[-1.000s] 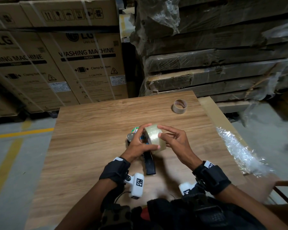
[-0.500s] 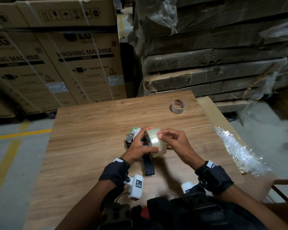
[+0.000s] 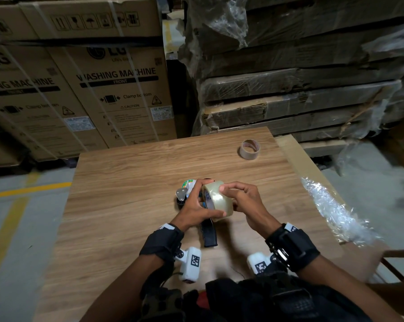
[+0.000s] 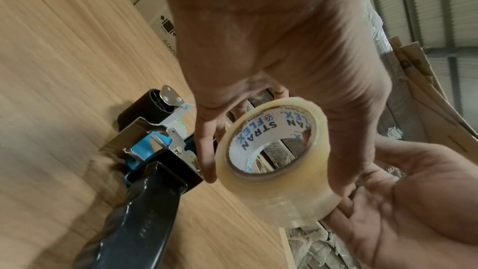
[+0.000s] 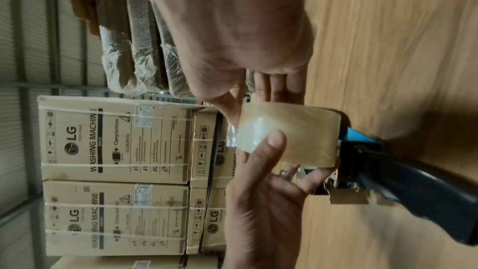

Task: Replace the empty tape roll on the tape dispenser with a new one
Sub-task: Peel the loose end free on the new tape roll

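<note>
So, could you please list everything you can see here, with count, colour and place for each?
new tape roll: one, clear with a white core, held above the table by both hands
tape dispenser: one, black handle, blue and metal parts, lying on the table under the hands
empty tape core: one, brown, far right part of the table
table: one, light wood, centre
plastic wrap: one crumpled clear piece, at the table's right edge
washing machine boxes: several, brown, stacked behind on the left
wrapped flat cartons: a stack, brown, behind on the right
left hand: grips the roll
right hand: grips the roll
</note>
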`<action>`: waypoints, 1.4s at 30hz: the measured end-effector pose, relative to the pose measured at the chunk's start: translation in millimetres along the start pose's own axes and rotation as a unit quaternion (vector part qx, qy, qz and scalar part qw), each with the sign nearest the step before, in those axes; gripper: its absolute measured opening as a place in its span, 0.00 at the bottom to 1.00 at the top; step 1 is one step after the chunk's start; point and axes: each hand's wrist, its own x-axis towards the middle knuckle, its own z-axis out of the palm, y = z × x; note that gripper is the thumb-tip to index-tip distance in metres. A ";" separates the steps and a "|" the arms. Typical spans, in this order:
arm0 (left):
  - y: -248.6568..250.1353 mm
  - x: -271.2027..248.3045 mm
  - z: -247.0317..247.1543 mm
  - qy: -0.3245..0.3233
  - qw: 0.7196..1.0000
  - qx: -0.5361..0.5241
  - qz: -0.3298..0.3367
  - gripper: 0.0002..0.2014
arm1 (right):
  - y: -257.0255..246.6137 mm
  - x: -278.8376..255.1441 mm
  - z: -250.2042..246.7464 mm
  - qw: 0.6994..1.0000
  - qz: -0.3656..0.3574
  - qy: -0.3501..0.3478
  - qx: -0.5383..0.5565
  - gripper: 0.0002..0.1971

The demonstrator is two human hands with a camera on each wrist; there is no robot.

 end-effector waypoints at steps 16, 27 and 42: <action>-1.8 5.7 3.8 -0.034 0.999 -0.036 0.004 0.36 | -8.3 0.2 3.5 1.000 -0.025 -0.015 0.009 0.07; 7.0 14.0 -3.6 0.084 0.995 0.017 0.043 0.14 | -18.0 6.5 -22.1 0.982 -0.024 -0.122 -0.146 0.38; 13.9 22.2 -23.9 -0.018 0.998 0.000 -0.065 0.06 | -37.1 3.8 -32.8 0.935 -0.015 -0.244 -0.257 0.39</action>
